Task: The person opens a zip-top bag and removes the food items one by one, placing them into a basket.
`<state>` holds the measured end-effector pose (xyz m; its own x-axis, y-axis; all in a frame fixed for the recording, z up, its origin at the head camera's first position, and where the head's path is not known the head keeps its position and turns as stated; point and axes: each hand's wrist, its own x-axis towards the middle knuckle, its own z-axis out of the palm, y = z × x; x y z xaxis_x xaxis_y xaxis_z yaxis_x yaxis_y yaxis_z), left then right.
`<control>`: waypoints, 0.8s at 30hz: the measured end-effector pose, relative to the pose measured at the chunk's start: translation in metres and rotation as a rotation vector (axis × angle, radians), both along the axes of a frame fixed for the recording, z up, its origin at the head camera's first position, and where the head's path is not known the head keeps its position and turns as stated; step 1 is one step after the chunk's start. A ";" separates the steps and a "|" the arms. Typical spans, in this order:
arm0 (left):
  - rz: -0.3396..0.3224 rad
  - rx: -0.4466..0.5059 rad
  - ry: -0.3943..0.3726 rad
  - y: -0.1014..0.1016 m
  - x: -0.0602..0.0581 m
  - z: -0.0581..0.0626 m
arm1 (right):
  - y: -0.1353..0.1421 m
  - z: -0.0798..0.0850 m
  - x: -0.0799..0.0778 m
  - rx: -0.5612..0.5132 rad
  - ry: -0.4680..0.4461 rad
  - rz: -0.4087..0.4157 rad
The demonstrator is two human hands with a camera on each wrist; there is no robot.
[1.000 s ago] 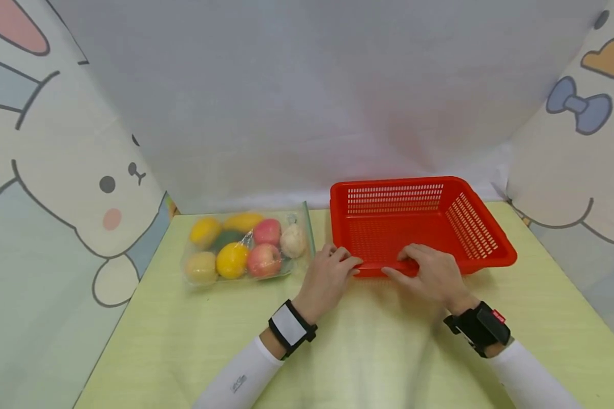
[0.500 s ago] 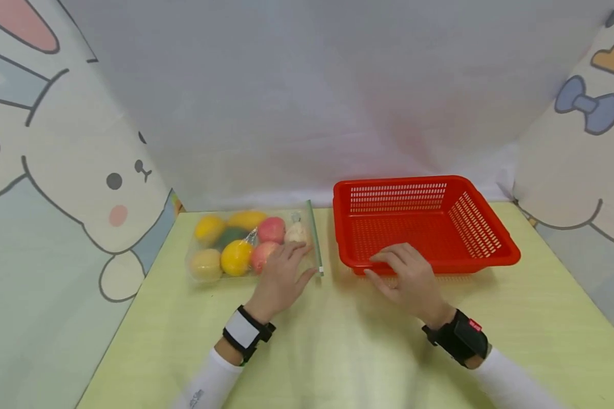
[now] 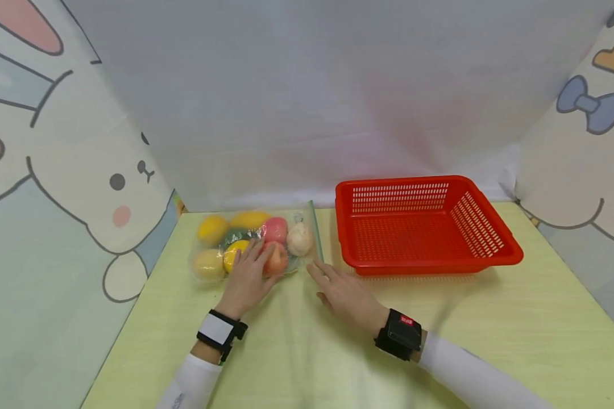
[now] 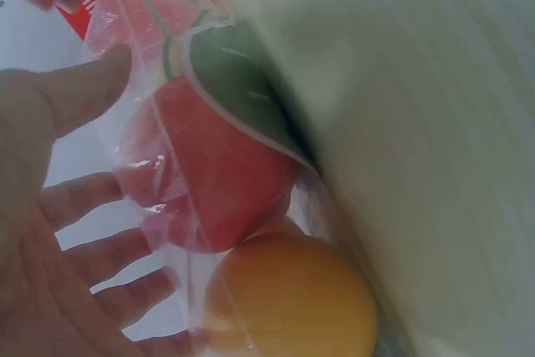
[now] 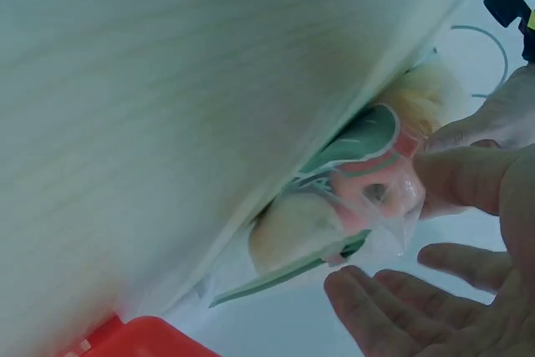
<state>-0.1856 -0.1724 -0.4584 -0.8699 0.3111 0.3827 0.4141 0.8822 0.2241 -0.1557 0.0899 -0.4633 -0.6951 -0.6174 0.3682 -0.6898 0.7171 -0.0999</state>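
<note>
A clear zip bag (image 3: pixel 298 217) of fruit and vegetables lies on the table, its green zip edge (image 3: pixel 315 230) facing right. Inside are a pink fruit (image 3: pixel 274 229), an apple (image 3: pixel 277 259), a white garlic-like bulb (image 3: pixel 299 239) and several yellow pieces. My left hand (image 3: pixel 247 287) reaches over the bag's near side, fingers spread on or just above it and partly covering a yellow fruit (image 3: pixel 233 255). My right hand (image 3: pixel 352 298) is at the bag's near right corner by the zip, fingers extended. In the right wrist view, its fingertips (image 5: pixel 347 286) are close to the zip end.
A red plastic basket (image 3: pixel 430 267) with slotted walls stands right of the bag, near the back wall. The light yellow-green table (image 3: pixel 307 363) extends in front. Cartoon-printed cloth walls (image 3: pixel 71 227) border the sides, with a plain pale wall (image 3: pixel 307 113) behind.
Both hands have let go of the basket's front rim and moved left. My left hand is now over the bag, my right hand beside its zip edge. Basket and bag look unmoved.
</note>
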 end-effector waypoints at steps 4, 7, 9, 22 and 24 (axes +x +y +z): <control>0.012 -0.016 -0.011 -0.002 -0.003 -0.002 | -0.010 -0.003 -0.009 0.023 -0.014 -0.082; 0.022 -0.022 -0.002 -0.002 -0.005 -0.003 | -0.014 -0.003 -0.013 0.047 -0.010 -0.108; 0.023 -0.025 0.010 -0.003 -0.005 -0.003 | -0.016 -0.001 -0.016 0.064 -0.028 -0.124; -0.138 -0.044 0.167 0.010 0.016 -0.003 | -0.013 0.006 0.006 -0.008 -0.061 -0.069; -0.194 -0.044 0.205 0.013 0.023 -0.004 | -0.017 0.008 0.012 -0.028 -0.030 -0.024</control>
